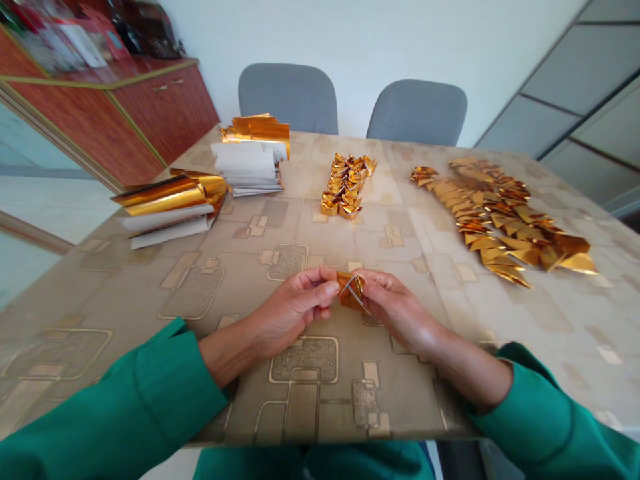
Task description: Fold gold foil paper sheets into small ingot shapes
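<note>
Between my two hands, just above the table, is a small folded piece of gold foil paper [351, 298] with pale edges showing. My left hand [295, 303] pinches its left side between thumb and fingers. On the other side my right hand [400, 307] grips the right edge, its fingertips partly hidden behind the paper. Farther back in the middle stand two rows of small folded gold paper pieces [345, 183]. To the right lie long overlapping rows of flatter folded gold pieces [493, 217].
At the left are a pile of gold and white paper sheets [173, 207] and a taller stack [250, 160]. A patterned cloth covers the table [200, 293]. Two grey chairs [289, 97] stand beyond it, and a wooden cabinet [160, 113] is at the back left.
</note>
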